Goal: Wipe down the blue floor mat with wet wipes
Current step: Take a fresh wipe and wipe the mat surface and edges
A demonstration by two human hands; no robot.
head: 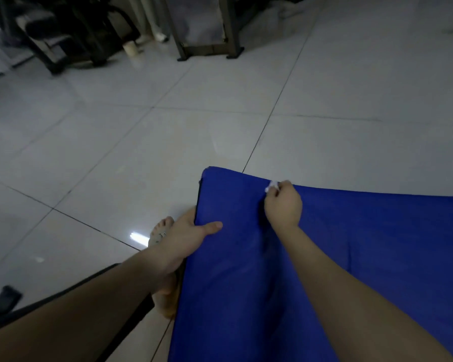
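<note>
In the upper left of the frame stands one dark bench-like piece of furniture (pixel 50 30), too dim to make out. Just right of it one pale roll (pixel 130 48) stands upright on the floor (pixel 115 142), which is laid in large pale tiles. Further right, at upper centre, is one frame (pixel 207 45) on two black feet. At the lower left edge lies one dark blurred object (pixel 5 293).

One bare foot (pixel 162 228) rests on the floor at lower centre, just beside the mat's left edge. Small pale marks on it are too blurred to read.

Two hands show, with bare forearms. The left hand (pixel 186 239) grips the left edge of the one blue mat (pixel 246 283): its thumb lies flat on the blue face and its fingers are hidden behind the edge.

The mat fills the lower right of the frame, and its far edge curves across the middle right.

One crumpled white wipe (pixel 272 185) sits near that far edge. The right hand (pixel 283 202) holds it against the mat with its fingers curled round it.
</note>
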